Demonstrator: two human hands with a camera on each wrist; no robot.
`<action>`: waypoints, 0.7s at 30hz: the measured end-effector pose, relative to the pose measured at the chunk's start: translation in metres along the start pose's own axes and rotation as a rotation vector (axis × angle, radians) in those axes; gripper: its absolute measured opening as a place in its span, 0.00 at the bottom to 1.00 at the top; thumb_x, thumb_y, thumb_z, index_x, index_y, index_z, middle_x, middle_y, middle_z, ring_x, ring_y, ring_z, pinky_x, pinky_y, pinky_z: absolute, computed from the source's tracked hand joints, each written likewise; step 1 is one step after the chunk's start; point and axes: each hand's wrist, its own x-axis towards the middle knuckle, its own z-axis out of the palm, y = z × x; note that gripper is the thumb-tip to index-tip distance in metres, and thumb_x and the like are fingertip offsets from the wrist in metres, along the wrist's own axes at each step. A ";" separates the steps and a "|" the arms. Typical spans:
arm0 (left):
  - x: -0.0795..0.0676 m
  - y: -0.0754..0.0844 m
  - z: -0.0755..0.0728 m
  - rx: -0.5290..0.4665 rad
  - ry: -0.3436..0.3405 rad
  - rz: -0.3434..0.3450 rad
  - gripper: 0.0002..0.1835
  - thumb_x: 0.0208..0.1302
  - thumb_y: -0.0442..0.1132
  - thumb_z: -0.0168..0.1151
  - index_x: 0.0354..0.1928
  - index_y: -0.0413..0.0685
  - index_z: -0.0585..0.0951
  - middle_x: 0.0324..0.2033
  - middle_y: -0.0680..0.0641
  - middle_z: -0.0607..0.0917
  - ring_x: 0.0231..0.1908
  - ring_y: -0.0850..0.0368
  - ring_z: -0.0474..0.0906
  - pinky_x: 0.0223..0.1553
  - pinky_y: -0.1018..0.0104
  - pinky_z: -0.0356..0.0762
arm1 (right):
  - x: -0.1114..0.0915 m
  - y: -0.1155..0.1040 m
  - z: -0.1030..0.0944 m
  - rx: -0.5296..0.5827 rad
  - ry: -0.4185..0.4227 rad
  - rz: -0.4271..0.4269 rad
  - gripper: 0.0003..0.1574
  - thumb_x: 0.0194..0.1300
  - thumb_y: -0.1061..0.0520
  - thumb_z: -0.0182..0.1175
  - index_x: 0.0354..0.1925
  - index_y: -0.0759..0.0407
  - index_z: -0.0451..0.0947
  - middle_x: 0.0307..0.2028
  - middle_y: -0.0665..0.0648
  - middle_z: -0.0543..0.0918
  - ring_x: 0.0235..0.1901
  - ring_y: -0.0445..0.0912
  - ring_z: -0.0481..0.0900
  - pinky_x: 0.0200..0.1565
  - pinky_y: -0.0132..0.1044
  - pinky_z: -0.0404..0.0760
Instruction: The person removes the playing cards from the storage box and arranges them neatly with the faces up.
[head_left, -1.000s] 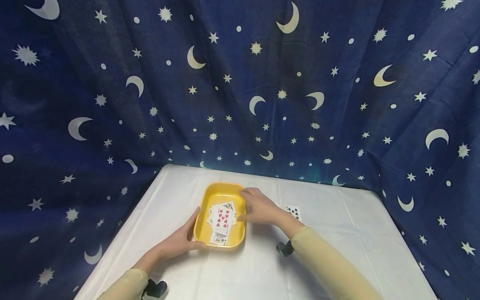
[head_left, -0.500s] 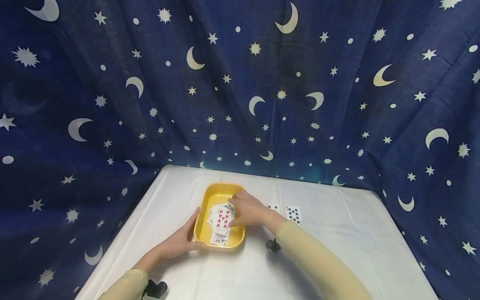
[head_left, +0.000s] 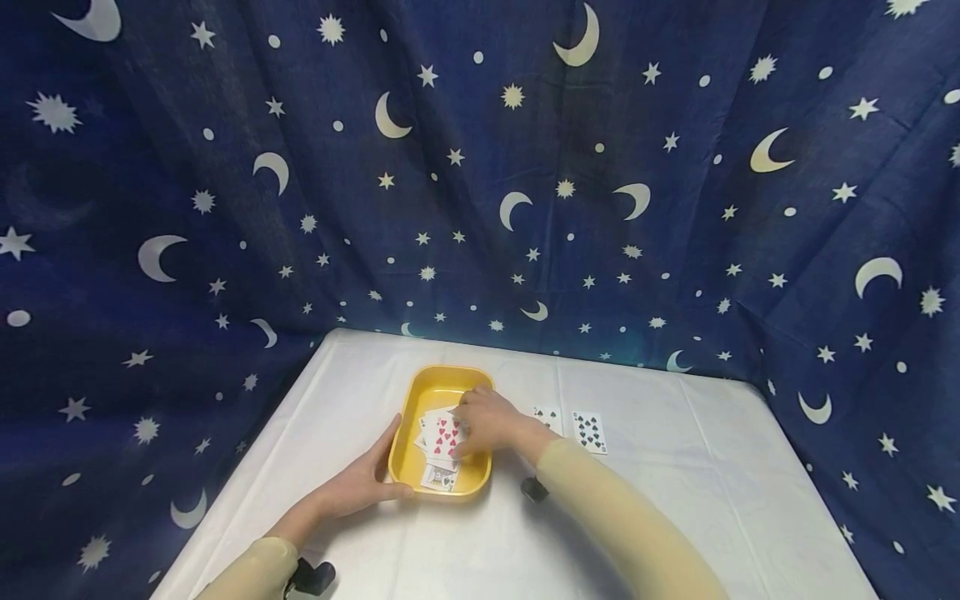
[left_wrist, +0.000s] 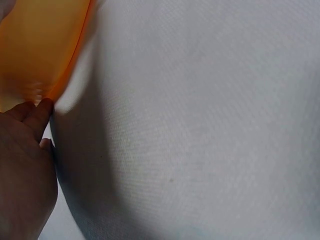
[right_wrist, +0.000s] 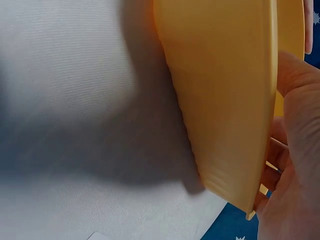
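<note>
Head view: table (head_left: 465, 546) bright, fairly even; curtain (head_left: 450, 212) dark, darkest far left. Soft shadow under right sleeve (head_left: 622, 508). Cards (head_left: 589, 432) slightly soft, pips readable. Wrist views dimmer, greyer. Left wrist: tray (left_wrist: 42, 40) glows orange, soft shadow alongside, right edge darkens. Right wrist: broad, blurry, bluish shadow over table.

Fingers (left_wrist: 39, 117) against the yellow-orange tray (left_wrist: 42, 42)
</note>
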 end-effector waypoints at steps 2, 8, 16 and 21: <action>0.000 0.000 0.000 -0.002 -0.004 -0.009 0.66 0.56 0.56 0.77 0.83 0.63 0.36 0.82 0.55 0.39 0.79 0.53 0.37 0.76 0.48 0.44 | 0.002 -0.001 0.000 -0.014 -0.004 0.002 0.39 0.51 0.27 0.74 0.52 0.49 0.85 0.50 0.47 0.79 0.50 0.44 0.68 0.59 0.38 0.71; 0.000 -0.001 0.000 -0.003 -0.013 -0.015 0.67 0.56 0.56 0.78 0.83 0.65 0.37 0.81 0.58 0.39 0.79 0.56 0.38 0.76 0.49 0.44 | 0.005 -0.007 0.000 -0.048 -0.013 0.008 0.31 0.50 0.27 0.75 0.39 0.47 0.83 0.40 0.44 0.76 0.44 0.44 0.66 0.57 0.39 0.70; 0.000 -0.002 0.000 0.002 -0.004 -0.014 0.67 0.55 0.57 0.78 0.83 0.68 0.37 0.81 0.58 0.39 0.79 0.55 0.38 0.76 0.47 0.44 | 0.010 -0.007 0.004 -0.073 -0.017 0.030 0.31 0.49 0.25 0.74 0.36 0.46 0.81 0.38 0.44 0.75 0.45 0.45 0.66 0.61 0.42 0.68; 0.000 -0.001 0.000 0.004 0.002 -0.026 0.67 0.55 0.58 0.78 0.83 0.68 0.37 0.81 0.58 0.40 0.79 0.55 0.38 0.76 0.47 0.44 | 0.011 -0.009 0.006 -0.084 -0.025 0.044 0.33 0.48 0.23 0.73 0.35 0.46 0.81 0.37 0.45 0.74 0.45 0.46 0.66 0.61 0.42 0.68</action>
